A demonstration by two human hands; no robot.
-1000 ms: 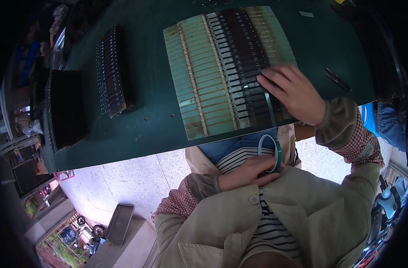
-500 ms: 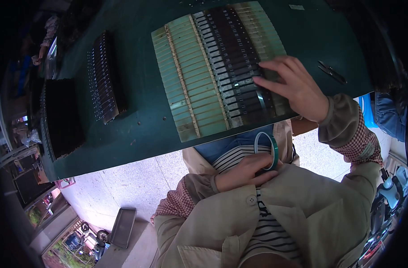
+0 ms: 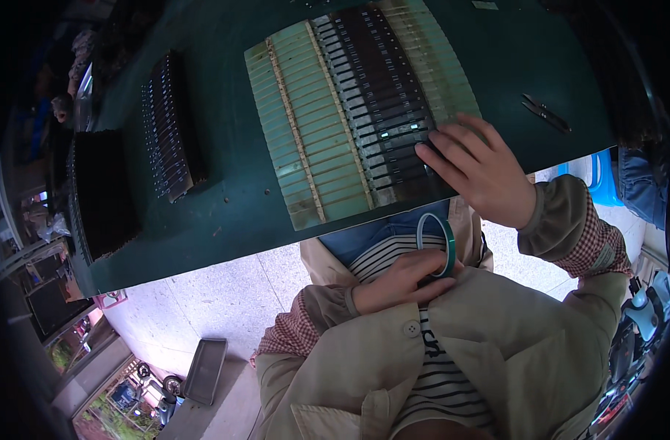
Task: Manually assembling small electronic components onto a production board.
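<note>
A roll of green tape (image 3: 450,249) is gripped in my left hand (image 3: 399,282), held close to my body below the table edge. My right hand (image 3: 478,165) rests its fingertips on the dark strips (image 3: 393,95) that lie side by side in a pale green slotted board (image 3: 305,139). Its fingers are stretched out and somewhat apart, at the near right part of the strips. Two small bright rectangles show on the strips just left of the fingertips. Whether anything small lies under those fingertips is hidden.
Small dark snips (image 3: 546,113) lie right of the board on the green table (image 3: 225,242). Left of it sits another row of dark strips (image 3: 167,125), and a black block-like stack (image 3: 104,191) stands farther left. A blue stool (image 3: 605,180) is beyond the table's right edge.
My right hand has slid a little toward me along the strips. A second bright rectangle now shows beside the first. My left hand has stayed put with the tape.
</note>
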